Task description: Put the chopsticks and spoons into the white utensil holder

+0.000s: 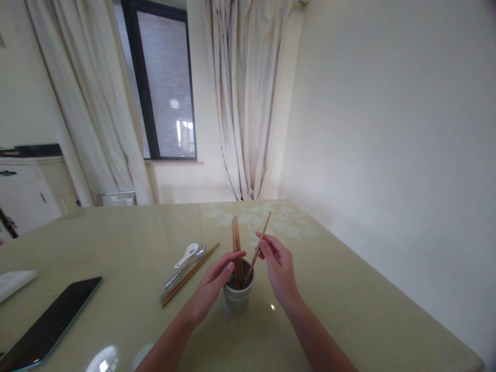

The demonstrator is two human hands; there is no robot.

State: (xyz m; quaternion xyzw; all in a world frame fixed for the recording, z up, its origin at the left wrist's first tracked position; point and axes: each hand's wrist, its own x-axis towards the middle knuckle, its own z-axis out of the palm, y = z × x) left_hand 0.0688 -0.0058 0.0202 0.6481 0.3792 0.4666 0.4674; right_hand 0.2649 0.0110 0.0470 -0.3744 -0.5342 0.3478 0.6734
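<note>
A grey cup (237, 298) stands upright on the table, with several wooden chopsticks (236, 237) leaning in it. My right hand (278, 266) pinches a single chopstick (265, 226) between thumb and fingers, to the right of the cup. That chopstick slants, and its lower end is inside the cup. At the cup's left rim, my left hand (214, 285) has its fingers stretched across the standing chopsticks and the thumb apart from them. Whether it presses on the chopsticks or the cup, I cannot tell.
Left of the cup lie a white spoon (187, 255), metal cutlery (184, 272) and loose chopsticks (189, 275). Farther left are a black tablet-like device (52, 320) and a white object (15, 282). A shiny rounded object (103, 360) sits at the near edge. A wall (395, 155) borders the table's right side.
</note>
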